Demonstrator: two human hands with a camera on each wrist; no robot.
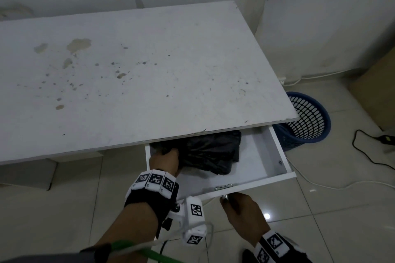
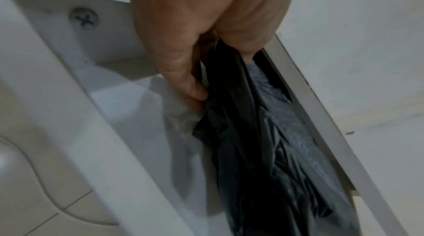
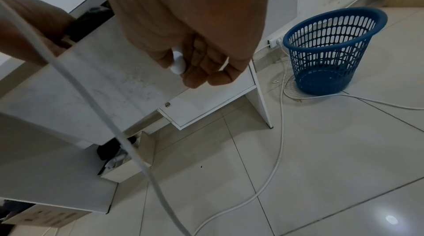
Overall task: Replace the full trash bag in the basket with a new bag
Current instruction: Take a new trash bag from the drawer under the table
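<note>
The left hand (image 1: pixel 165 161) pinches the folded black bags (image 1: pixel 210 153) inside the open drawer (image 1: pixel 275 156) under the table (image 1: pixel 136 70); several bags may come out together, because they lie bunched. The right hand (image 1: pixel 243 212) is curled round the drawer knob (image 3: pixel 177 64); a hard pull might slide the drawer out. The blue basket (image 1: pixel 307 121) stands on the floor at the right, with no bag inside.

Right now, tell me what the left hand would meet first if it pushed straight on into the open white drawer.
The left hand already grips the crumpled black plastic bag; going on, it likely presses the bag deeper under the white desk top. The drawer's back is hidden.
</note>
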